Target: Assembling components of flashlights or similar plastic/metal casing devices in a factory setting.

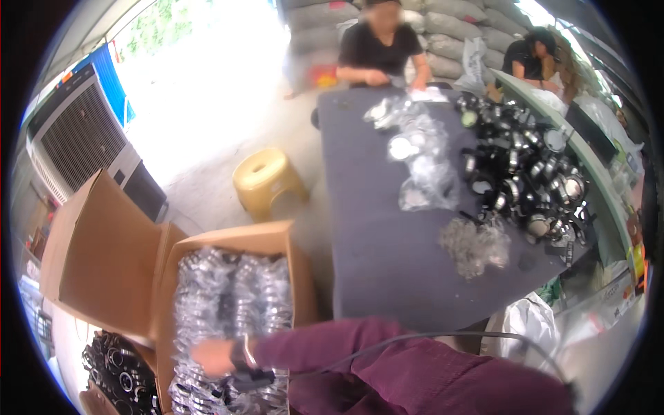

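My right hand [213, 356], in a maroon sleeve [332, 349] with a dark band at the wrist, reaches across to the left into an open cardboard box [297, 277]. The hand lies over rows of silver, ring-like pieces in clear plastic wrap [232, 290], which fill the box. Its fingers are blurred, so I cannot make out whether they grip one. A black block-shaped device [250, 379] with a cable sits by the wrist. My left hand does not show.
A grey-topped table [387, 270] bears piled black-and-silver round pieces [526, 166], wrapped pieces [432, 166] and crumpled clear plastic [477, 243]. Beyond stand a yellow stool [266, 176] and an air cooler [86, 131]. Two people work further off. More black pieces [121, 373] lie beside the box.
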The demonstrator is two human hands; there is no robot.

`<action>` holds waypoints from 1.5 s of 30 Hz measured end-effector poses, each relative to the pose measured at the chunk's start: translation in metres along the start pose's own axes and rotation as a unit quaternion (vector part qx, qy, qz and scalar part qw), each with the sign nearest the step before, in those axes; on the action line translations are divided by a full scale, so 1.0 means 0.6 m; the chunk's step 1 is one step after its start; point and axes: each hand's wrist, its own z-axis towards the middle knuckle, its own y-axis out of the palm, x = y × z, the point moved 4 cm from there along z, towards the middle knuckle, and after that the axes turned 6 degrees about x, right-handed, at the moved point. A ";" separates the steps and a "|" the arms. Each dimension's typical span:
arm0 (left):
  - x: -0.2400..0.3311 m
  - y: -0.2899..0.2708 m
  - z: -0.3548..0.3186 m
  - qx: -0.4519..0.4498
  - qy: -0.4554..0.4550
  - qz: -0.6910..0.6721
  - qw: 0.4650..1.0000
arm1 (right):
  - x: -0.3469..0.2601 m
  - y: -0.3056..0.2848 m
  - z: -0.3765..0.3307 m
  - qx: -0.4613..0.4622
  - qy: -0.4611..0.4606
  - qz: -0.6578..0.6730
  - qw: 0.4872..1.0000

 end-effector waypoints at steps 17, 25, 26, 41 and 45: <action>0.171 -0.197 0.111 0.250 0.124 -0.300 0.912 | 0.214 -0.639 -0.514 0.114 0.375 -0.525 0.755; 0.731 -0.346 0.017 0.186 0.394 -0.458 0.775 | 0.059 -0.580 -0.445 0.049 0.286 -0.381 0.878; 0.769 -0.345 0.010 0.197 0.418 -0.445 0.767 | 0.053 -0.565 -0.438 0.038 0.256 -0.272 0.927; 0.875 -0.245 0.046 0.163 0.419 -0.517 0.729 | 0.302 -0.871 -0.425 0.239 0.385 -0.502 0.736; 0.873 -0.243 0.042 0.195 0.427 -0.496 0.730 | 0.332 -0.856 -0.422 0.181 0.437 -0.572 0.670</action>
